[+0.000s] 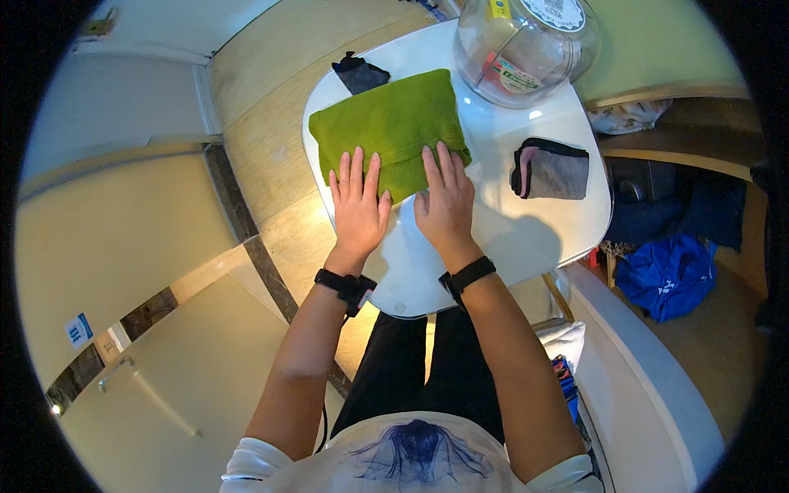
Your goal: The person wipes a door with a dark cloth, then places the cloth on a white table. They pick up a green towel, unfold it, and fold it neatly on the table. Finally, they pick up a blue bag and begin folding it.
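A folded green cloth lies on a white table in front of me. My left hand rests with its fingers spread on the cloth's near left edge. Beside it, my right hand has its fingertips on the near right part, the thumb bent inward. Behind the cloth, partly covered by it, is a small dark grey fabric piece. To the right lies a folded grey cloth item with black and pink edges, touched by neither hand.
A large clear plastic container with packages inside stands at the table's far right. Beyond the table's right side, shelves hold dark clothing and a blue fabric bundle. A door with a metal handle is at the lower left.
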Demonstrator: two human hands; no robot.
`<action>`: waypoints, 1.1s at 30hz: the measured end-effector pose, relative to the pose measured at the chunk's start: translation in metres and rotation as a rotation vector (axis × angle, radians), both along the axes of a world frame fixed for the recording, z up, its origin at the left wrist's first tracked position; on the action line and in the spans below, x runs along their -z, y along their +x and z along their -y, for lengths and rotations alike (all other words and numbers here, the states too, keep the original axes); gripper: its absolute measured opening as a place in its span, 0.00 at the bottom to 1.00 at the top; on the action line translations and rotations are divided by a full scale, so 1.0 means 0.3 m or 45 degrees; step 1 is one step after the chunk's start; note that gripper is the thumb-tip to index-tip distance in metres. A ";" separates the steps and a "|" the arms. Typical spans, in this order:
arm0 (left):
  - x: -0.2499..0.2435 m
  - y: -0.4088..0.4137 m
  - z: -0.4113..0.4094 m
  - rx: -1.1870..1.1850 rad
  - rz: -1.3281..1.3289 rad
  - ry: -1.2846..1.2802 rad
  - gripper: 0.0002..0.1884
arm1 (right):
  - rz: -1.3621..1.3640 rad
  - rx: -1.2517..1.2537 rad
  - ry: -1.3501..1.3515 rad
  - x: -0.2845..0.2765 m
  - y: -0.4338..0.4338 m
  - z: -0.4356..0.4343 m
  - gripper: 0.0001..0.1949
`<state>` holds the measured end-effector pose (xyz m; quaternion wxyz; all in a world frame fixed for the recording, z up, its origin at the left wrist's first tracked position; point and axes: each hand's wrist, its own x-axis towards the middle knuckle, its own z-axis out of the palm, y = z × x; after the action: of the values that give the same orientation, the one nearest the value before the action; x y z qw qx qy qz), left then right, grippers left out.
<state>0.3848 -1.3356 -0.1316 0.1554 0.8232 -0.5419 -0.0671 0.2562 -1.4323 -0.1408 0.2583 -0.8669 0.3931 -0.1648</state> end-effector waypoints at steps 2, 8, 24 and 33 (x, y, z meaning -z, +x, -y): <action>0.022 -0.003 -0.003 -0.008 0.003 -0.015 0.32 | 0.032 -0.011 0.063 0.024 -0.006 0.013 0.36; 0.031 0.002 0.003 -0.010 0.004 -0.043 0.32 | 0.227 -0.022 0.144 0.046 -0.031 0.030 0.34; 0.126 -0.350 -0.238 0.421 -0.209 0.090 0.26 | -0.094 -0.054 0.076 0.124 -0.327 -0.293 0.18; 0.046 -0.670 0.042 0.794 -0.453 0.074 0.06 | -0.019 0.318 0.053 0.199 -0.675 -0.221 0.22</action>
<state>0.1839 -1.3482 -0.1453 0.1958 0.5978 -0.7293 -0.2691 0.0537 -1.3661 -0.2006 0.2508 -0.8069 0.5032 -0.1812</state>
